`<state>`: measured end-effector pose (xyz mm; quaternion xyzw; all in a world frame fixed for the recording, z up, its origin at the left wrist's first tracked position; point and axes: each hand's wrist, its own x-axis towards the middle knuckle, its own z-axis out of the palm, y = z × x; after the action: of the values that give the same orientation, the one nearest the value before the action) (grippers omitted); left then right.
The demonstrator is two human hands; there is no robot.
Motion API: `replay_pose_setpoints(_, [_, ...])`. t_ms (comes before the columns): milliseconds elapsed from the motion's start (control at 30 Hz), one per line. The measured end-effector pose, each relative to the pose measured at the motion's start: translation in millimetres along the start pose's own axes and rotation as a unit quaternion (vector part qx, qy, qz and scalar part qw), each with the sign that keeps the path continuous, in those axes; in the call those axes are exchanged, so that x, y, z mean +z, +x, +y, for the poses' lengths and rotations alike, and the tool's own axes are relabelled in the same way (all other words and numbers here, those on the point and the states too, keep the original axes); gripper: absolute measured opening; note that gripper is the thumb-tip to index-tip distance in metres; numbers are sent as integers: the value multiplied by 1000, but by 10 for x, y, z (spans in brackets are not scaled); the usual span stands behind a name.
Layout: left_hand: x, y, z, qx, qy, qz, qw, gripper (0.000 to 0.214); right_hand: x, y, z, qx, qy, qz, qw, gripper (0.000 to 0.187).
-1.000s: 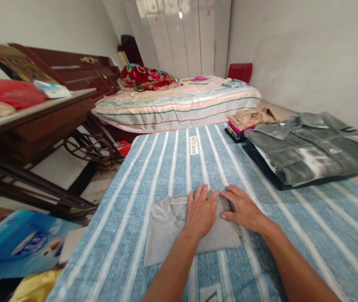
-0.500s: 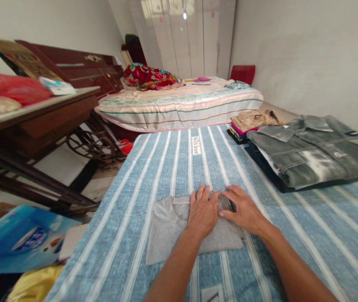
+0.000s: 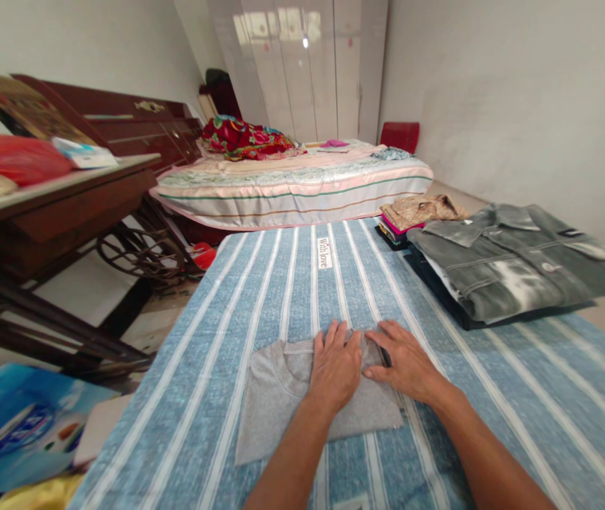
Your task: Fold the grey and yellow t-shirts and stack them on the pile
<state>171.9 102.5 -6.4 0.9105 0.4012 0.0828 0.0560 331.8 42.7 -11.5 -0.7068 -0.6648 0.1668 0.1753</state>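
A grey T-shirt [image 3: 269, 407], folded into a flat rectangle, lies on the blue-and-white striped cloth [image 3: 217, 340]. Its round collar shows at the far left part. My left hand [image 3: 336, 368] rests flat on the shirt just right of the collar, fingers stretched out and pointing away from me. Over the shirt's far right corner is my right hand [image 3: 406, 361], its thumb and fingers apart, touching the fabric near the edge. No cloth is visibly pinched in either hand. Parts of the shirt are hidden under the left forearm and both hands.
A folded grey denim jacket [image 3: 515, 265] tops a pile at the right, beside a smaller stack of folded clothes [image 3: 419, 211]. A bed [image 3: 292, 184] stands beyond. To the left are a sewing-machine table [image 3: 84, 191] and a blue carton [image 3: 15, 432].
The view has shifted slightly, so the whole scene sits a little lower and further left. Both hands stay on the shirt in nearly the same places, and its fold looks unchanged.
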Motion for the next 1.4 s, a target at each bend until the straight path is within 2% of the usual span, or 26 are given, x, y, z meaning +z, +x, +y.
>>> replay_pose_setpoints(367, [-5,31,-16,-5,-2,-9,1000,39,13,22,30,-18,4,15,1000,70])
replay_pose_setpoints(633, [-131,74,37,-10,-22,-26,999,37,33,32,54,-23,1,23,999,68])
replay_pose_setpoints(767, [-238,105,-1,2,-56,11,998,37,31,27,67,-27,16,34,999,66])
replay_pose_setpoints(900, [-429,70,-267,-2,-87,78,993,36,4,38,78,-52,56,58,995,57])
replay_pose_setpoints(1000, [-629,-77,-586,-66,-81,96,990,37,-23,47,81,-36,109,106,988,42])
replay_pose_setpoints(1067, [-752,-229,-808,-155,-61,88,982,39,-39,45,86,25,126,139,982,38])
replay_pose_setpoints(1167, [-867,-487,-1075,-310,-40,40,949,39,-62,37,100,130,112,144,975,36])
replay_pose_setpoints(1267, [-889,-710,-1200,-402,-88,7,911,31,-77,40,108,167,95,137,972,32])
replay_pose_setpoints(1400, [-875,-864,-1160,-473,-275,9,837,29,-89,45,85,169,101,100,975,26])
